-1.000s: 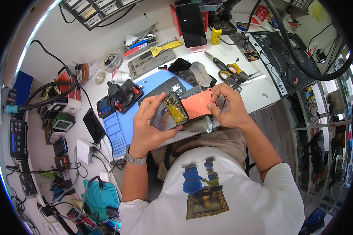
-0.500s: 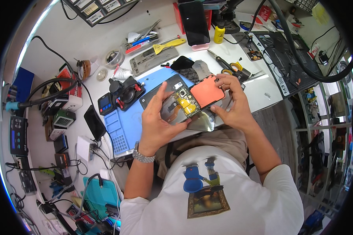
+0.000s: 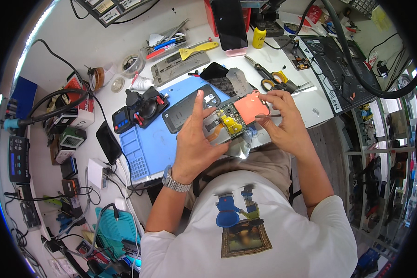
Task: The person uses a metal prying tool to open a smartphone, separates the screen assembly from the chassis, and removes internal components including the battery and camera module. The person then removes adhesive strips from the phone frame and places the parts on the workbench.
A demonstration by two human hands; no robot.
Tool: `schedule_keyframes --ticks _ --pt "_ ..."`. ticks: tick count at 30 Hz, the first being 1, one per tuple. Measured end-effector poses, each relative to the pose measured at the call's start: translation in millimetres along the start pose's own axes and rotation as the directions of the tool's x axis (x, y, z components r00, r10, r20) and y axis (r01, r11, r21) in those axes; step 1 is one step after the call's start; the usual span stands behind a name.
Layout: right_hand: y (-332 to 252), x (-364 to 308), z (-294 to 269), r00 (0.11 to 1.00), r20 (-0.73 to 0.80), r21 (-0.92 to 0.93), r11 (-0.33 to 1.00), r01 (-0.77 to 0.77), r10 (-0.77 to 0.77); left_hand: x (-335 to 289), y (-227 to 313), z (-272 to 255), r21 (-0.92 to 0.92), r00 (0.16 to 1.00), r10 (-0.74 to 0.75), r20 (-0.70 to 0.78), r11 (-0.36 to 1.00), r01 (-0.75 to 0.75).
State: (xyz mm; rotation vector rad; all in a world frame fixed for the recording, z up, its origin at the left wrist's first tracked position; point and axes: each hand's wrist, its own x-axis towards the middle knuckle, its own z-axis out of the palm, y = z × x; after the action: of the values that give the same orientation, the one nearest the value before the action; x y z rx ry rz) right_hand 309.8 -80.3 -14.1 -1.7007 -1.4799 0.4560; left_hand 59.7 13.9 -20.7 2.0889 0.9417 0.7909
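Note:
An opened phone [image 3: 231,121] is held up over the near edge of the bench, its circuit board, camera and yellow patches bare. My left hand [image 3: 194,148] grips its left end, thumb along the near edge. My right hand [image 3: 285,123] pinches the other end, where an orange-red panel [image 3: 252,107] covers the phone. Whether that panel is fixed or loose I cannot tell. Behind my left fingers, a dark grey phone back cover [image 3: 183,113] lies on the blue mat [image 3: 160,143]. A shiny clear sheet [image 3: 241,147] shows below the phone.
A black clamp [image 3: 146,109] and a blue parts tray [image 3: 133,153] stand at the left. Beyond the phone lie scissors [image 3: 268,78], a grey tray [image 3: 178,67] and a yellow scraper [image 3: 197,49]. A dark phone [image 3: 229,25] leans upright at the back. A thick black cable [image 3: 352,69] arches at the right.
Both hands have shifted the phone slightly right, uncovering more of the dark back cover. My right fingers have moved along the orange-red end and changed their grip.

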Motion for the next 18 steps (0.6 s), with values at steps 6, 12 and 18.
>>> schedule_keyframes --ticks 6,12,18 --pt "-11.3 -4.5 3.3 1.000 -0.020 -0.067 0.998 -0.007 0.005 1.8 1.6 -0.5 0.053 1.000 -0.016 0.021 0.998 0.015" --pt "-22.7 6.7 16.8 0.970 -0.106 -0.030 0.975 0.218 -0.220 0.6 2.6 1.5 0.062 1.000 -0.016 0.011 0.998 0.015" --pt "-40.7 26.0 64.1 0.868 -0.067 -0.127 0.867 0.482 -0.492 0.5 0.4 5.1 0.013 0.992 0.123 -0.010 0.992 -0.123"
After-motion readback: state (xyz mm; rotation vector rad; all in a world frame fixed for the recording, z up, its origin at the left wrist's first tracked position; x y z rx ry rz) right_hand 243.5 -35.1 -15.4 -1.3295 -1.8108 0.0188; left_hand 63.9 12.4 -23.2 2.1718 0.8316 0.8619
